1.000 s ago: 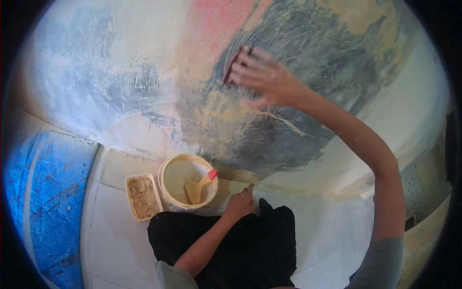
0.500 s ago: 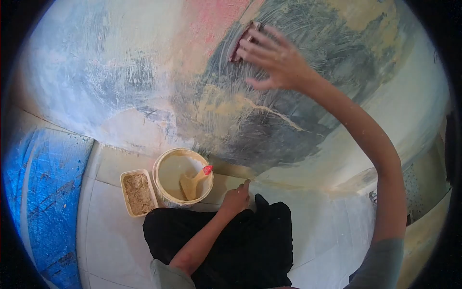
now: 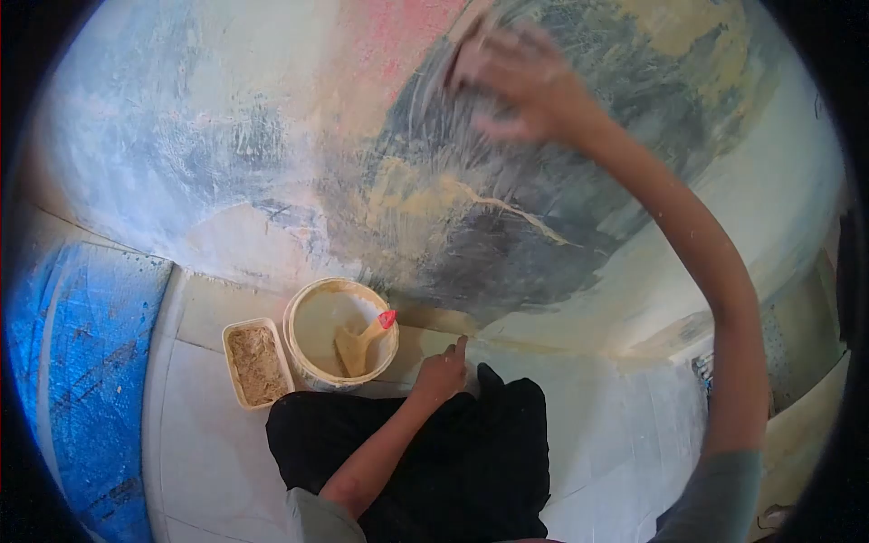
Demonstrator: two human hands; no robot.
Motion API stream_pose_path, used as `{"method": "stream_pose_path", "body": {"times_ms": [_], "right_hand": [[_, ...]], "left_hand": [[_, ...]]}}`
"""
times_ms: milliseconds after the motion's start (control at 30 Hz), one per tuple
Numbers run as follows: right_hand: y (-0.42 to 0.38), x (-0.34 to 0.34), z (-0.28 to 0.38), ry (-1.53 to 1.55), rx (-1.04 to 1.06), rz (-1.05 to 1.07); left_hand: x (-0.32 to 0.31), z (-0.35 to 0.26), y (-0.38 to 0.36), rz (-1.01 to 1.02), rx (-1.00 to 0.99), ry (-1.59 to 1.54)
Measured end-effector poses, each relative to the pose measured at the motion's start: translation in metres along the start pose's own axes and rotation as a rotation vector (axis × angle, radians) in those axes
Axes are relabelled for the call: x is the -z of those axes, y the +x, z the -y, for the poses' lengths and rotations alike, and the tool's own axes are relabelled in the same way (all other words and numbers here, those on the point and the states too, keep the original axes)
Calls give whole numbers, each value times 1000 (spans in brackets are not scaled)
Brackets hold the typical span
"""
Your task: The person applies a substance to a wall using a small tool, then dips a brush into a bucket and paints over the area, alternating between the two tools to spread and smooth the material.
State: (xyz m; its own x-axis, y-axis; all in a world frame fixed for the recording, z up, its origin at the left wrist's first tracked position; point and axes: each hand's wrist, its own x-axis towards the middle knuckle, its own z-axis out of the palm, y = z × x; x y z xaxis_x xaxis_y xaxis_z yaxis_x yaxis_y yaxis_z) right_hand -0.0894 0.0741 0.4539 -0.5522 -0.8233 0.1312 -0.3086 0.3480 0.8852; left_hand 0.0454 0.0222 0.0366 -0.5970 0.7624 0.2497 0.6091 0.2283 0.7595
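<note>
My right hand (image 3: 518,80), blurred by motion, holds a dark reddish flat tool (image 3: 462,56) against the painted wall (image 3: 362,172), on a dark grey patch covered in pale scratch-like strokes. Below, my left hand (image 3: 442,373) rests near the base of the wall beside my knee, with one finger stretched toward it; its other fingers are curled, and nothing can be made out in them. Left of that hand stands a round bucket (image 3: 312,339) of pale liquid with a wide brush (image 3: 359,346) leaning inside, its handle tip red.
A small rectangular tray (image 3: 258,364) with a brown, rough-looking material sits left of the bucket. Blue sheeting (image 3: 90,380) covers the floor at the far left. Pale floor tiles (image 3: 606,434) extend under and beside my black-clothed legs (image 3: 425,443).
My right hand has moved slightly up the wall with the flat tool, and the tool's angle looks steeper. My left hand has hardly moved.
</note>
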Motion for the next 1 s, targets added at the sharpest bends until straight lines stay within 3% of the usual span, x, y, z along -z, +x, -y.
{"method": "stream_pose_path", "body": {"times_ms": [33,167,233,267,333,367,433,567,667,900,967,1000], "right_hand": [[1,6,-6,-36,-132,-35],[-4,-3,14,53,-82,-11],[-8,-15,3,129,166,-66],[-8,-11,-3,137,161,-57],[-1,-1,-20,-164,-222,-218],[-2,-2,-5,-161,-220,-223],[-9,-6,26,165,142,82],[-15,-10,-3,41,194,-2],[-15,-6,3,-85,-367,-203],[-23,-32,34,-30,77,-119],[-19,-28,33,-96,-492,-346],[-20,-30,48,-103,-492,-354]], "left_hand": [[-3,0,-4,-12,-13,-21],[4,-5,-3,-54,-19,17],[7,-7,-6,-27,0,19],[5,-10,-9,-15,0,13],[8,-9,-8,-11,-22,16],[8,-8,-10,-15,-17,17],[9,-8,-5,-11,4,-3],[1,-7,-8,-23,-1,30],[-2,-5,-6,-37,-20,-43],[-2,-7,-8,-61,-28,38],[-5,-11,-6,-116,-57,34],[-3,-10,-6,-107,-48,57]]}}
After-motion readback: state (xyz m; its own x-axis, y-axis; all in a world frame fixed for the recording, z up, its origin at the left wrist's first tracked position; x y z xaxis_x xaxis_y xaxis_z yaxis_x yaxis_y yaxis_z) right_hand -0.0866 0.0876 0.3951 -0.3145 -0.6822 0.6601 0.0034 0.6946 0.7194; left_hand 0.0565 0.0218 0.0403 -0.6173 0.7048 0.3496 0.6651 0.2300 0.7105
